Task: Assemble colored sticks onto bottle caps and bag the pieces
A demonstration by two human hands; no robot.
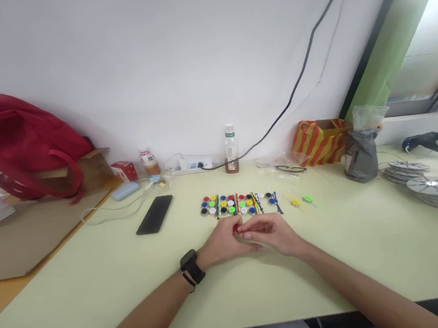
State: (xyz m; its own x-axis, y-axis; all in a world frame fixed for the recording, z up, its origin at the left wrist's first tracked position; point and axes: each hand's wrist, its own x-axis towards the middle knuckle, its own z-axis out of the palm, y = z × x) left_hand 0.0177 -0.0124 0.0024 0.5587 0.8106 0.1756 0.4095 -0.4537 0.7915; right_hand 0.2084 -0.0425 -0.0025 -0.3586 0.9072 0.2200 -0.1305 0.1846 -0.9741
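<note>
My left hand point(225, 241), with a black watch point(189, 261) on its wrist, is closed around a small red piece point(235, 229) over the near middle of the table. Thumb and fingers of my right hand point(275, 233) pinch together at the same piece; most of it is hidden by the fingers, so its exact kind cannot be made out. Just beyond my hands lie rows of small round discs point(223, 203) in several colours, with thin coloured strips point(256, 203) between the groups. A yellow disc point(295, 203) and a green disc point(308, 199) lie apart to the right.
On the pale table point(159, 306), a black phone point(154, 214) lies left. Bottles point(231, 152), a power strip point(195, 164) and a striped bag point(318, 140) line the wall. Stacked grey discs point(433, 188) stand right; a red backpack point(25, 148) rests on cardboard point(42, 234) left.
</note>
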